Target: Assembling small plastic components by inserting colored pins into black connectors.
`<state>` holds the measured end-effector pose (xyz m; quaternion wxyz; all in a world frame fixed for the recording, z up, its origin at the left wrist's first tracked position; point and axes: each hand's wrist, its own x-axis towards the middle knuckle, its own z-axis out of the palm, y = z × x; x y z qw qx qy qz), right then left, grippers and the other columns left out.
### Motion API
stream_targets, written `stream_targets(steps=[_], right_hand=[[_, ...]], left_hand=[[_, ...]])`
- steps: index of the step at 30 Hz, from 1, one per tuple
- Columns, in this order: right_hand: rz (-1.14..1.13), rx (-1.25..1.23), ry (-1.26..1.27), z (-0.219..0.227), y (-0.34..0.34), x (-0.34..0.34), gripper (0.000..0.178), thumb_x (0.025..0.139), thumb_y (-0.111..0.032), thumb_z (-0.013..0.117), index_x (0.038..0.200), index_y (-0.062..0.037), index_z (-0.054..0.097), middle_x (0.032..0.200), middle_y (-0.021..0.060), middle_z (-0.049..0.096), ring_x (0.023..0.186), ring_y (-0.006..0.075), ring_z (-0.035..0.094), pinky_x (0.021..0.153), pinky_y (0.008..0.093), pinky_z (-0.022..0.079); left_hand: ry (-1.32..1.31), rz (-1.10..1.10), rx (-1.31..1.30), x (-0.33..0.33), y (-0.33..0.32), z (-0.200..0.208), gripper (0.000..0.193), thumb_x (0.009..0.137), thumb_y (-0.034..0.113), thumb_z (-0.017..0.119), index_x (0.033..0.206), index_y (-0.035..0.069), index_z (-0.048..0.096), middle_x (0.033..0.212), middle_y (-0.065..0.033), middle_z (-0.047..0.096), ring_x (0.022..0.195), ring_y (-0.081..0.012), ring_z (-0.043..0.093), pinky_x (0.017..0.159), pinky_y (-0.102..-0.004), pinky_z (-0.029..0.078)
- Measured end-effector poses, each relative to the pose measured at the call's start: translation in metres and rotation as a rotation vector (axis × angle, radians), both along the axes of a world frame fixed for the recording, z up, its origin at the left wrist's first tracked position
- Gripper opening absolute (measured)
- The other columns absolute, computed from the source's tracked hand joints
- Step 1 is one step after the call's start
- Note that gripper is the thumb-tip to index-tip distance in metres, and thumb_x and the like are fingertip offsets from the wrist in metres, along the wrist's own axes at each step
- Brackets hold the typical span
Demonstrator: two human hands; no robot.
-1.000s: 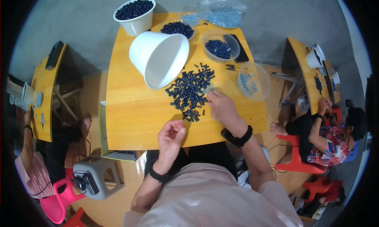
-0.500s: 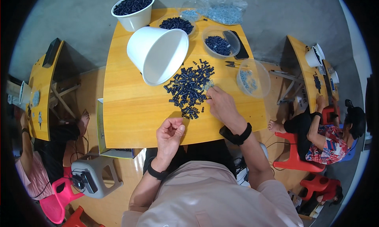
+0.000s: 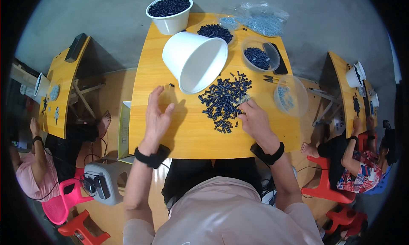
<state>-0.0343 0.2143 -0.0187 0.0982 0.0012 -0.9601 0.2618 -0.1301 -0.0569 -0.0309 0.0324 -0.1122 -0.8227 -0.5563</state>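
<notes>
My left hand (image 3: 157, 116) is over the left of the table with its fingers apart, the thumb spread and nothing visible in it. Just beyond its fingertips lies one small black cylindrical part (image 3: 171, 85). A loose pile of such black parts (image 3: 223, 98) covers the middle of the table. My right hand (image 3: 256, 122) rests at the pile's right edge, fingers curled beside a little heap of tiny pale-blue pieces (image 3: 243, 99). Whatever its fingertips pinch is too small to make out. A white bucket (image 3: 187, 60) lies tipped behind the pile, its mouth toward me.
At the back stand a full white bucket (image 3: 169, 21), a bowl of black parts (image 3: 215, 31) and a bag of pale-blue pieces (image 3: 264, 21). On the right are a tub (image 3: 257, 58), a phone (image 3: 279, 60), snips (image 3: 270, 79) and a clear tub (image 3: 292, 96). People sit either side.
My left hand has moved from the table's front edge forward and left, and its fingers have opened. My right hand stays by the pile's right edge. The whole view has shifted.
</notes>
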Motion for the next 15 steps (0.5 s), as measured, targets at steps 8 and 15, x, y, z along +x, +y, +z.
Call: stream_targets(steps=[8,15], right_hand=[[0.020,0.057,-0.020,-0.002,0.003,-0.004,0.013,0.074,0.000,0.060,0.086,-0.0022,0.055,0.085,0.0116,0.054,0.078,0.0315,0.058,0.064,0.0399,0.048],[-0.002,0.073,-0.014,-0.004,0.008,0.000,0.012,0.072,0.003,0.061,0.081,-0.0002,0.054,0.081,0.0126,0.054,0.077,0.0315,0.058,0.064,0.0395,0.048]], left_hand=[[0.021,-0.373,-0.332,-0.039,0.004,-0.005,0.054,0.076,-0.006,0.056,0.128,-0.001,0.043,0.138,-0.0208,0.037,0.127,-0.0367,0.036,0.105,-0.0377,0.033],[0.109,-0.450,-0.404,-0.002,0.019,-0.007,0.063,0.074,-0.010,0.052,0.134,0.000,0.036,0.143,-0.0220,0.028,0.134,-0.0357,0.027,0.107,-0.0360,0.028]])
